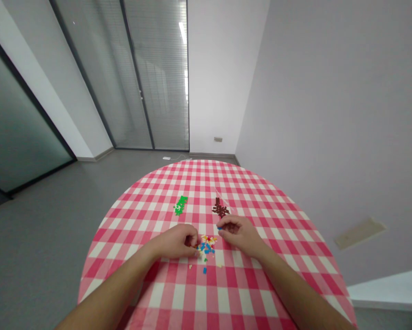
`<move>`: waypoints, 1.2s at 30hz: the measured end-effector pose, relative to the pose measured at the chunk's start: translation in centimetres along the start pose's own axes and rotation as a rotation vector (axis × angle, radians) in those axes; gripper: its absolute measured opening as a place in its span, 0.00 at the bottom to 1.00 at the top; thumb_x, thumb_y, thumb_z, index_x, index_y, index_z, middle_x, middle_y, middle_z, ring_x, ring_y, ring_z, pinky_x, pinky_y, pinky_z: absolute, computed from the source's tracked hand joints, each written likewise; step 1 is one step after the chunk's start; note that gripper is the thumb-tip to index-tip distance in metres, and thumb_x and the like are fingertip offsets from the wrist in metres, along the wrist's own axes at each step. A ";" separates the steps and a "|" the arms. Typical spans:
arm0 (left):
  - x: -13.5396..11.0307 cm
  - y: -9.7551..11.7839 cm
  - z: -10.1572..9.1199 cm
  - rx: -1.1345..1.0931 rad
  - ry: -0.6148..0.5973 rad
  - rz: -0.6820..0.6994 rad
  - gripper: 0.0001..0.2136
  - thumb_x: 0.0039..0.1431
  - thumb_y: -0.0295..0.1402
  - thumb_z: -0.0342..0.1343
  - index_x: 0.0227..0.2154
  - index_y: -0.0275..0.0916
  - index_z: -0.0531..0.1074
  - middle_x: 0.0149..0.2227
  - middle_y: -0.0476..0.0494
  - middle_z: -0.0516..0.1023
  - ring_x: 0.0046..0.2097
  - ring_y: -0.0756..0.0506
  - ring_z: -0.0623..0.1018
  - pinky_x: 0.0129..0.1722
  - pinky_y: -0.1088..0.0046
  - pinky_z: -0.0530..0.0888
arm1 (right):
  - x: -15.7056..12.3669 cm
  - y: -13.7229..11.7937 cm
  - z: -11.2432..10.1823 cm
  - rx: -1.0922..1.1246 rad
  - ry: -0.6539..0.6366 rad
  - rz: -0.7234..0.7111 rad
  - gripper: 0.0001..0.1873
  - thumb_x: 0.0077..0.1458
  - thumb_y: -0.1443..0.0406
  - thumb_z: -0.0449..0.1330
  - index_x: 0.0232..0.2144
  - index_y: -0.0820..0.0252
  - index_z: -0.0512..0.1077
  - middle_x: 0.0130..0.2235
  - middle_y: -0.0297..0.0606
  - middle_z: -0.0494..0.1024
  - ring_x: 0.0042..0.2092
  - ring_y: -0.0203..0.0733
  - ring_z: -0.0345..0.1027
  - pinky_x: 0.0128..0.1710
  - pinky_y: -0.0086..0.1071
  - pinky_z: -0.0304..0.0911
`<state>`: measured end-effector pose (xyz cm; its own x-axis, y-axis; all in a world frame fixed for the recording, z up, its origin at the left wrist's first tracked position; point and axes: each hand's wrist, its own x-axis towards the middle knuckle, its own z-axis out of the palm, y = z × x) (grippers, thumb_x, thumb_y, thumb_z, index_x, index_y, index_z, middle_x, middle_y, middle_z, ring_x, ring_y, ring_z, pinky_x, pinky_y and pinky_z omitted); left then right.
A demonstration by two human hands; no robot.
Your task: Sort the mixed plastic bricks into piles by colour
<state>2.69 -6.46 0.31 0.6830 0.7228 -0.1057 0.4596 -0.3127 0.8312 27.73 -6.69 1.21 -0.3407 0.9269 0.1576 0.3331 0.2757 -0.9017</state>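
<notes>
A round table with a red and white checked cloth (261, 293) carries a small heap of mixed coloured pieces (208, 245) in blue, yellow and red. My left hand (178, 240) rests just left of the heap, its fingers curled in at the heap's edge; what they hold is too small to see. My right hand (238, 231) sits right of the heap with thumb and fingers pinched on a small blue piece (219, 228). A pile of green pieces (180, 205) lies further back on the left. A pile of dark brown pieces (220, 209) lies further back, just beyond my right hand.
A few stray pieces (204, 270) lie nearer me on the cloth. Beyond the table are a grey floor (54, 220), glass partitions with blinds (151, 73) and a white wall (330, 91). A white cable (173, 158) lies on the floor near the far wall.
</notes>
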 end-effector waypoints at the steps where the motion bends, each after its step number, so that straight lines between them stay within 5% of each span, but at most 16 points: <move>1: 0.0 -0.1 0.0 -0.009 0.000 0.006 0.14 0.51 0.34 0.62 0.22 0.38 0.59 0.33 0.48 0.73 0.34 0.49 0.71 0.33 0.72 0.66 | 0.1 0.1 -0.3 0.018 0.030 0.009 0.11 0.50 0.61 0.62 0.35 0.60 0.74 0.32 0.38 0.76 0.31 0.39 0.68 0.32 0.32 0.65; 11: 0.0 -0.3 0.0 -0.029 -0.006 0.019 0.15 0.51 0.33 0.62 0.22 0.38 0.59 0.34 0.47 0.74 0.36 0.48 0.73 0.33 0.72 0.67 | 0.4 0.2 -2.2 -0.013 0.152 -0.014 0.14 0.48 0.59 0.63 0.36 0.58 0.68 0.34 0.39 0.76 0.31 0.38 0.68 0.32 0.33 0.67; 21: 0.0 -0.1 -0.1 0.020 -0.001 -0.007 0.14 0.50 0.32 0.63 0.22 0.38 0.59 0.34 0.47 0.74 0.32 0.50 0.70 0.31 0.72 0.66 | 0.5 2.4 -5.2 -0.482 -0.155 0.175 0.09 0.48 0.69 0.59 0.32 0.60 0.78 0.33 0.40 0.81 0.33 0.42 0.73 0.33 0.32 0.65; 36: 0.4 -0.3 0.0 0.043 0.017 -0.041 0.05 0.53 0.30 0.58 0.33 0.37 0.74 0.30 0.48 0.76 0.30 0.49 0.71 0.29 0.73 0.66 | 0.4 1.4 -4.6 -0.447 -0.206 0.198 0.08 0.50 0.68 0.60 0.31 0.59 0.80 0.34 0.40 0.82 0.34 0.42 0.74 0.32 0.31 0.64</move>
<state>2.82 -6.13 0.04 0.6534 0.7458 -0.1296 0.5113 -0.3086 0.8021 32.04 -4.74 1.89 -0.3842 0.9152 -0.1216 0.7355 0.2238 -0.6395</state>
